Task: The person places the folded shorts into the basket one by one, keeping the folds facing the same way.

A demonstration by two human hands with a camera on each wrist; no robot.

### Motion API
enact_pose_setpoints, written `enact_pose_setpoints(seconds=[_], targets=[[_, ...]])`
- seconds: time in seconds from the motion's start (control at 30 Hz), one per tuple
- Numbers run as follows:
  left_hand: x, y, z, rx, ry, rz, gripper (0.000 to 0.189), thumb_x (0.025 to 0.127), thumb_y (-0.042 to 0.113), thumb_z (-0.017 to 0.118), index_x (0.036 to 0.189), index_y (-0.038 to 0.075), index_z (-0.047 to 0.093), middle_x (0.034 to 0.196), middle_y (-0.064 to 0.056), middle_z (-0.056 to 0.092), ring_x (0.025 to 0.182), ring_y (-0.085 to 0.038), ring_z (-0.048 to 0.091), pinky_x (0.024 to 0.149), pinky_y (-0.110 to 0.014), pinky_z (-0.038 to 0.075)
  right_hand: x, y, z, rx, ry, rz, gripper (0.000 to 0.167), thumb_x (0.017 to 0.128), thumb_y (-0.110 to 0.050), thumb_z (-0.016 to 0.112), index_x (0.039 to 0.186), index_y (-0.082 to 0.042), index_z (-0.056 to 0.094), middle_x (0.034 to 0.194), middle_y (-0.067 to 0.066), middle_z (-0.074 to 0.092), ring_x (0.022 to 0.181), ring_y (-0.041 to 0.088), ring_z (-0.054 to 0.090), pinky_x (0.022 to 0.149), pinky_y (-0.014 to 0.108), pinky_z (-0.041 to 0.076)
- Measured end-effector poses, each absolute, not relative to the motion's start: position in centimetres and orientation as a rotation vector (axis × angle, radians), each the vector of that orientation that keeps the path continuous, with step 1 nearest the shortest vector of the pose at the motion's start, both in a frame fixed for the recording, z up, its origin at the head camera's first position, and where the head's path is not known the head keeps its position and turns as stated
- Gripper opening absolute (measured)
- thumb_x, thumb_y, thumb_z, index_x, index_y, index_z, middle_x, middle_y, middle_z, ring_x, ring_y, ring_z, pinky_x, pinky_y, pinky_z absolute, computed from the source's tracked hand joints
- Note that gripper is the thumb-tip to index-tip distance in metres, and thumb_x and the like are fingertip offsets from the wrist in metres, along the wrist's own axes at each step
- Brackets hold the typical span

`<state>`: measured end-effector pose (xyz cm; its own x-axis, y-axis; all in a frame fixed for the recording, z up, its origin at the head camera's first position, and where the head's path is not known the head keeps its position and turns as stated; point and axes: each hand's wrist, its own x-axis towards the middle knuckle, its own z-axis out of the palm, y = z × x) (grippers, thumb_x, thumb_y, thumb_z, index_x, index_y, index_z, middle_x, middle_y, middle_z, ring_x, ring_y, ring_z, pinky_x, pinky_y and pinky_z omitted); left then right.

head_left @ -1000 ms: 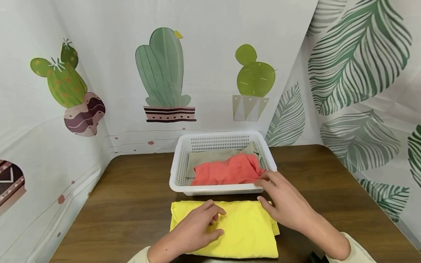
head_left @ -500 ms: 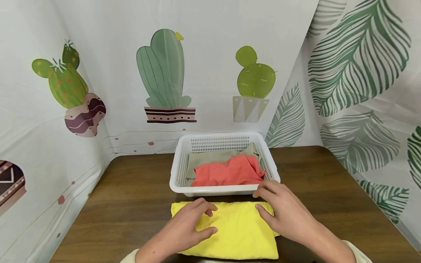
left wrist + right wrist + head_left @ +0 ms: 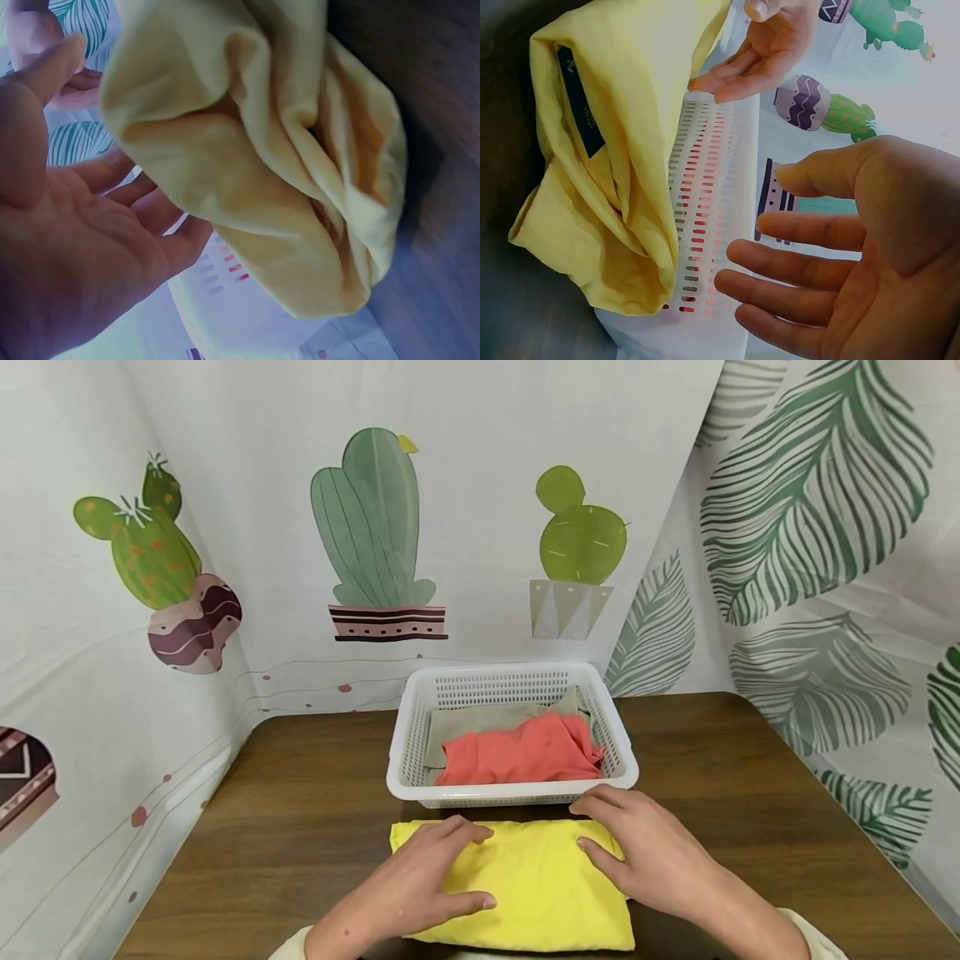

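A folded yellow garment (image 3: 540, 885) lies on the table just in front of a white basket (image 3: 510, 792). Above its left part is my left hand (image 3: 416, 881), fingers loosely bent and gripping nothing. Over the right edge hovers my right hand (image 3: 648, 852), fingers relaxed and holding nothing. The right wrist view shows that hand apart from the cloth, and a dark label (image 3: 580, 103) inside the folds. In the left wrist view my fingertips come close to the garment's edge; I cannot tell whether they touch. The basket holds a coral-red cloth (image 3: 521, 752) on a grey-beige cloth (image 3: 480, 720).
The brown wooden table (image 3: 300, 810) extends to both sides of the basket. Behind it hangs a white curtain (image 3: 480, 527) printed with cacti and leaves, close to the basket's back.
My right hand has drawn back from the basket's front right rim toward me. The left hand has shifted a little to the left. Garment and basket stay in place.
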<state>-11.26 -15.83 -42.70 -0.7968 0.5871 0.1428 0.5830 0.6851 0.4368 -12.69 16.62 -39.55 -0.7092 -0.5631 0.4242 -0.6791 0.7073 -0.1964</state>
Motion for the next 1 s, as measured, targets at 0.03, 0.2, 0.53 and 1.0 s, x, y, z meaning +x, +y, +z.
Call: enact_pose_setpoints(seconds=[0.03,0.2,0.53,1.0], targets=[[-11.3,-15.9,-42.8,0.998,2.871,0.731,0.066,0.093,0.06,0.076,0.141,0.017,0.063,0.126,0.009,0.064,0.112,-0.014,0.06,0.1,-0.041,0.051,-12.7,16.6,-39.6,0.97,-2.596,0.488,0.031,0.088,-0.02,0.086,0.115,-0.018,0.073,0.114,-0.011,0.069,0.1,0.01,0.067,0.086,0.038,0.059],[-11.8,-16.3,-43.0,0.986,2.842,0.711,0.072,0.094,0.064,0.073,0.147,0.016,0.06,0.134,0.007,0.063,0.12,-0.012,0.059,0.106,-0.046,0.048,-12.9,16.8,-39.9,0.967,-2.646,0.491,0.033,0.09,-0.022,0.084,0.12,-0.014,0.074,0.118,-0.007,0.071,0.106,0.014,0.069,0.089,0.041,0.06],[-13.0,-17.4,-43.7,0.932,2.802,0.711,0.076,0.094,0.059,0.076,0.151,0.013,0.056,0.146,0.003,0.058,0.134,-0.016,0.055,0.114,-0.052,0.041,-13.4,16.9,-40.8,0.95,-2.745,0.543,0.041,0.092,-0.028,0.083,0.128,-0.012,0.072,0.126,-0.003,0.072,0.118,0.021,0.069,0.095,0.046,0.059],[-14.2,-19.4,-44.0,0.892,2.733,0.722,0.087,0.093,0.066,0.071,0.155,0.009,0.052,0.157,-0.011,0.051,0.15,-0.032,0.043,0.117,-0.065,0.032,-13.7,16.9,-41.3,0.934,-2.862,0.561,0.051,0.092,-0.034,0.084,0.135,-0.011,0.069,0.133,0.003,0.069,0.122,0.027,0.068,0.097,0.05,0.058]])
